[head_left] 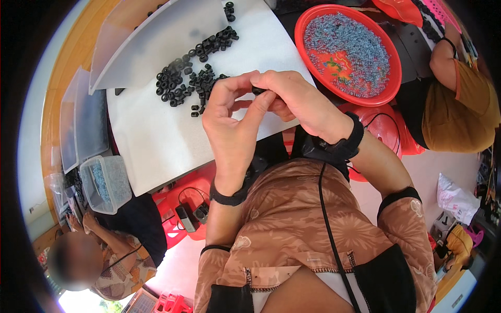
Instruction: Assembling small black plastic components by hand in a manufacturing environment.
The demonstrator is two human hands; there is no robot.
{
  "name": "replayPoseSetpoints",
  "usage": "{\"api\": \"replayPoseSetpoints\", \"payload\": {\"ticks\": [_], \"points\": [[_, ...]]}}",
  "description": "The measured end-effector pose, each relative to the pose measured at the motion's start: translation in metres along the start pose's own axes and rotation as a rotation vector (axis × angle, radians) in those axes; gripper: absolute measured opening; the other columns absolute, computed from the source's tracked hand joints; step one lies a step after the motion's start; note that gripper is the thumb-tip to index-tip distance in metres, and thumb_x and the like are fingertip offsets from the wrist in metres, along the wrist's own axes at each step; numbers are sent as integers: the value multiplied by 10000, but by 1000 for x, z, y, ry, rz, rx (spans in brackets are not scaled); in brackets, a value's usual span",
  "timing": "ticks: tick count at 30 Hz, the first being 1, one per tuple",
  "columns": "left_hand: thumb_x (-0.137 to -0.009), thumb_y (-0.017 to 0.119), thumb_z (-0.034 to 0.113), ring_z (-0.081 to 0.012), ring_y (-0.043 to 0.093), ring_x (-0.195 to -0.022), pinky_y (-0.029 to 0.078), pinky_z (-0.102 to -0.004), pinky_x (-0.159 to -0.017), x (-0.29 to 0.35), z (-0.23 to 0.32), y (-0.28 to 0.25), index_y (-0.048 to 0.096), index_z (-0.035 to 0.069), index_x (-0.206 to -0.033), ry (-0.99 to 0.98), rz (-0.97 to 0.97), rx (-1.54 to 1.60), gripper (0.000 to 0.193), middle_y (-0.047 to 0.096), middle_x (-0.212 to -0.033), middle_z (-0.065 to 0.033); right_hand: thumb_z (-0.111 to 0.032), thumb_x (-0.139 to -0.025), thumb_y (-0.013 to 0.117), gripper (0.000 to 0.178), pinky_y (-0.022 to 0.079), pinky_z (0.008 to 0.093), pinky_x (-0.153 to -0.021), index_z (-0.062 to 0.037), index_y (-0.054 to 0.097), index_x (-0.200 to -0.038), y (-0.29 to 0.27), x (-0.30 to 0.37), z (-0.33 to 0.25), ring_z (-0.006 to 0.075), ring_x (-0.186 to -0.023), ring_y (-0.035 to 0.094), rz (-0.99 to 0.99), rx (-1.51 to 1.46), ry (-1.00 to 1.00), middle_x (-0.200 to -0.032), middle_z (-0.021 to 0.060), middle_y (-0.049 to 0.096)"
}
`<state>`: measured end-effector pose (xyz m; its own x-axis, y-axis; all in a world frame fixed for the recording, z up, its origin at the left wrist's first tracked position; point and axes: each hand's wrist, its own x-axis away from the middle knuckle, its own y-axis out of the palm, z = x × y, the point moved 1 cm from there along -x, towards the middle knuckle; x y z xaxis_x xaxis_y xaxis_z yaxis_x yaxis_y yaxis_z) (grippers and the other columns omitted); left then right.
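Over the near edge of the white tabletop, my two hands meet. Between the fingertips is a small black part [258, 90], mostly covered, so its exact shape is hard to make out. My left hand [232, 112] pinches it with thumb and forefinger. My right hand [295, 99] closes on it from the other side, its fingers bent and partly hidden. Just beyond my left hand lies a loose pile of small black ring-shaped parts [172, 83], several of them scattered toward my fingers.
A translucent plastic bin [156, 47] stands behind the pile. To the right is a red round tray [394, 78] of small bluish pieces; at left, a clear tub [117, 188] holds similar ones. Other people sit at left and right. Red stools [376, 125] stand below the table.
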<state>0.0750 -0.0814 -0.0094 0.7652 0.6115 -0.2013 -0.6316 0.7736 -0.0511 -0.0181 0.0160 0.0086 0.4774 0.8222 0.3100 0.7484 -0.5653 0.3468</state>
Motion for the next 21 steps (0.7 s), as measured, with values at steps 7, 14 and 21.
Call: {"api": "replayPoseSetpoints", "payload": {"ticks": [7,14,21], "points": [[-811,698,52,-124,617,-856,499,-259,-757,1,-6,-5,663,-8,-1014,-95,-91,37,215,669,-987,-68,-389,-884,526,363,124,255,-429,-124,502,-636,-10,1,5,44,-451,164,-102,-163,142,-536,-93,243],[-799,716,71,-121,604,-843,485,-256,-737,5,6,1,672,-17,-954,-57,-88,-50,183,672,-935,-74,-411,-879,530,377,94,243,-406,-163,453,-606,-17,0,5,32,-421,159,-149,-152,243,-514,-105,231],[-782,728,86,-134,591,-818,453,-265,-716,7,8,8,671,-13,-921,78,43,-186,180,671,-913,-79,-382,-880,545,303,118,221,-392,-148,502,-693,-10,5,2,24,-415,189,-99,-297,306,-525,-103,272]]}}
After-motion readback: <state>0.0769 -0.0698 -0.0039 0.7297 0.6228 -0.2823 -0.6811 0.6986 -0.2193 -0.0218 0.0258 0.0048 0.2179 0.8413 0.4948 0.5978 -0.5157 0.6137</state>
